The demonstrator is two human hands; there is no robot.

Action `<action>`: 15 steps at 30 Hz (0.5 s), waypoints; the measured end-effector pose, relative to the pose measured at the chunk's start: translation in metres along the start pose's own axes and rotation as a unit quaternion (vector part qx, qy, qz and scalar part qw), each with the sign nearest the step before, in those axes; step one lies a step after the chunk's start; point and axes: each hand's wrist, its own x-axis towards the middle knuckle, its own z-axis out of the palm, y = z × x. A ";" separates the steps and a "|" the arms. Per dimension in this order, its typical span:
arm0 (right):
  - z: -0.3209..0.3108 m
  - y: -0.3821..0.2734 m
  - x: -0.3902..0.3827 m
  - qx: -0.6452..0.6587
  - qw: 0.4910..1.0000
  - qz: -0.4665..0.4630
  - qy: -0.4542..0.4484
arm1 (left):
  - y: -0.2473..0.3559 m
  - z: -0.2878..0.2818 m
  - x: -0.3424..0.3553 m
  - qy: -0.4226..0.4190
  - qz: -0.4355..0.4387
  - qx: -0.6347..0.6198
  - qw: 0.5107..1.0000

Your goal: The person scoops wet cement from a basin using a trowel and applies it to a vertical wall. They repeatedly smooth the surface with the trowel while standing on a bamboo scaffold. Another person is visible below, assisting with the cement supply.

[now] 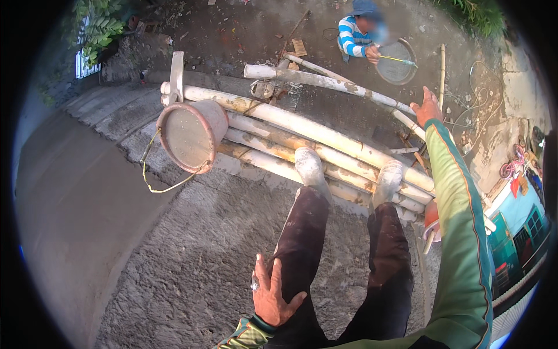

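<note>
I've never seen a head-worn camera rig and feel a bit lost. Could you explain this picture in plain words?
There is no robot here: these are a person's two bare hands. The single picture comes from a wide fisheye camera on their head, looking down, so edges bend.

The bare left hand with a ring is open in front of the dark trousers. The bare right hand in a green sleeve reaches out with nothing visible in it.

The feet, in pale, caked footwear, rest on long, off-white, stained poles. Near their left end sits a round, reddish-brown bucket of grey material.

Beyond, a co-worker in a blue-and-white striped top holds a thin yellow stick over a round tub of grey material.
</note>
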 end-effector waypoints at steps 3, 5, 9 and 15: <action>0.023 0.004 0.023 -0.033 0.999 -0.002 0.000 | -0.005 0.005 -0.001 0.012 -0.030 -0.013 0.999; 0.038 0.008 0.034 -0.068 0.997 0.021 -0.015 | -0.009 0.005 0.001 0.013 -0.029 0.005 0.999; 0.104 0.071 0.071 -0.163 0.987 -0.005 0.006 | 0.000 -0.003 0.012 0.017 -0.049 0.029 0.998; 0.163 0.154 0.095 -0.039 0.994 -0.024 -0.094 | -0.007 0.001 0.013 0.064 -0.016 0.068 0.995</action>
